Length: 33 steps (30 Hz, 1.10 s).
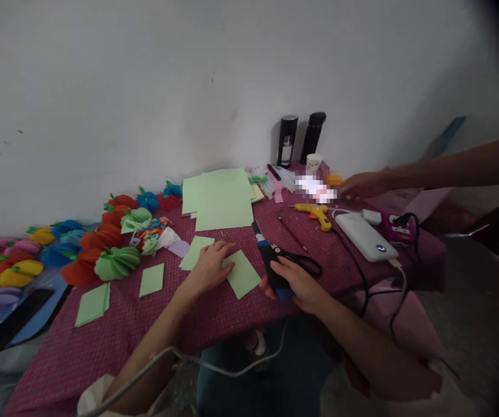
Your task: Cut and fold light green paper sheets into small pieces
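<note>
My left hand lies palm down on the table, fingers stretched out, touching the near-left edge of a light green paper piece. Another green piece is just beside it, to the left. In my right hand is a long black and blue stapler, gripped at its near end and pointing away from me, next to the green paper. Black-handled scissors lie just beyond my right fingers, partly hidden. Further left, a single green piece and a small green stack lie flat.
Large green sheets lie at the back. Colourful paper pumpkins crowd the left. A yellow glue gun, a white power bank and cables occupy the right. Another person's hand reaches in. Two black bottles stand by the wall.
</note>
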Each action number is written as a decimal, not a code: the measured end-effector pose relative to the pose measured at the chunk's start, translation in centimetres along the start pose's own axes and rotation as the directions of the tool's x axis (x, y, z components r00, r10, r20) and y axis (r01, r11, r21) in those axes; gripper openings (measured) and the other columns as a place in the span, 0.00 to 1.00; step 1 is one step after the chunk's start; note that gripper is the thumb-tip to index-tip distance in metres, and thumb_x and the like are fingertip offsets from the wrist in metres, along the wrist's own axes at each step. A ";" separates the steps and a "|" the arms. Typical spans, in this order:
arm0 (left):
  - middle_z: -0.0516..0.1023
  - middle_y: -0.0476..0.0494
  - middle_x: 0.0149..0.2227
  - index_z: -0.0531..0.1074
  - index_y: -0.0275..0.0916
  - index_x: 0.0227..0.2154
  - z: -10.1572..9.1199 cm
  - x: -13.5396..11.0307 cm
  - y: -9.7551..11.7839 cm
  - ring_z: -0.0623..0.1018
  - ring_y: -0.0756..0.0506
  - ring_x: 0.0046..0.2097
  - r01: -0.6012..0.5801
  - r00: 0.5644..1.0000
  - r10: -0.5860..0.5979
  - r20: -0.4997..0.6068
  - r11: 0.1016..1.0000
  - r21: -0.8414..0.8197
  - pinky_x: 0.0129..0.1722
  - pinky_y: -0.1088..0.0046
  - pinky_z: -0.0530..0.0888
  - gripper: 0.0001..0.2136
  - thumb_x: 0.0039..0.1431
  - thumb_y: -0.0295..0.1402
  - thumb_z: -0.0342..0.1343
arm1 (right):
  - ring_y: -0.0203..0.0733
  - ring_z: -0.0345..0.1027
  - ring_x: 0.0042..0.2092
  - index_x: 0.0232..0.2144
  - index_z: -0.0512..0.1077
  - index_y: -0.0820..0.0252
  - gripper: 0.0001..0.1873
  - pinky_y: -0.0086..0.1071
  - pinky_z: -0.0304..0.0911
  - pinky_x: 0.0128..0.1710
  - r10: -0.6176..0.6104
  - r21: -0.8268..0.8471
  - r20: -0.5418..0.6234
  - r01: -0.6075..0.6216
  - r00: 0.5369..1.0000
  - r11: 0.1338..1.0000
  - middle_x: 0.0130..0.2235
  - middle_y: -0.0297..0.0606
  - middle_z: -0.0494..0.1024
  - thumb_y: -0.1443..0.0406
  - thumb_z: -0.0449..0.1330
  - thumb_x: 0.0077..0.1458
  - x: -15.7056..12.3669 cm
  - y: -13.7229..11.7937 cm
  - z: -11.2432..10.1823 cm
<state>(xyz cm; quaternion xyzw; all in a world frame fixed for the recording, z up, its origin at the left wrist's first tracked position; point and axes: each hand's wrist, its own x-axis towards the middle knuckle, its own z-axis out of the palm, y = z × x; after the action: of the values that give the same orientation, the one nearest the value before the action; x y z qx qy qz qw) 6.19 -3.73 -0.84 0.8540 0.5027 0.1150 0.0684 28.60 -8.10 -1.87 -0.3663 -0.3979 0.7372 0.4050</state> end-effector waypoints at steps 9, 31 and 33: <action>0.65 0.43 0.52 0.61 0.43 0.51 0.5 -5.2 3.2 0.59 0.42 0.56 -0.114 0.986 0.128 0.103 0.984 -0.135 0.55 0.57 0.53 0.21 0.53 0.38 0.52 | 0.41 0.68 0.41 0.56 0.49 0.56 0.38 0.37 0.63 0.41 -0.048 -0.669 -0.040 0.009 0.998 0.743 0.47 0.44 0.68 0.64 0.59 0.44 -7.8 1.1 -3.5; 0.65 0.42 0.52 0.61 0.42 0.49 1.8 -6.1 3.2 0.61 0.42 0.55 -0.067 0.998 0.068 -0.002 0.978 -0.199 0.54 0.58 0.55 0.23 0.47 0.29 0.52 | 0.41 0.70 0.36 0.55 0.56 0.51 0.28 0.32 0.62 0.37 -0.100 -0.974 0.151 0.165 0.984 0.153 0.35 0.36 0.76 0.63 0.52 0.49 -9.6 0.4 -2.0; 0.66 0.42 0.52 0.61 0.42 0.49 1.9 -6.0 3.1 0.61 0.42 0.55 -0.063 0.998 0.063 -0.011 0.976 -0.209 0.54 0.59 0.55 0.23 0.47 0.28 0.51 | 0.41 0.70 0.37 0.54 0.57 0.50 0.28 0.33 0.61 0.39 -0.090 -0.965 0.204 0.216 0.975 0.148 0.37 0.35 0.76 0.64 0.52 0.49 -9.8 0.3 -1.7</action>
<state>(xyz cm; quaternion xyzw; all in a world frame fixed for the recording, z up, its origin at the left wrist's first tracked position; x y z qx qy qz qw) 6.49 -10.48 -2.75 0.8573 0.4607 0.1711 0.1531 33.92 -16.43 -0.76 -0.4618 -0.8331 0.2775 0.1253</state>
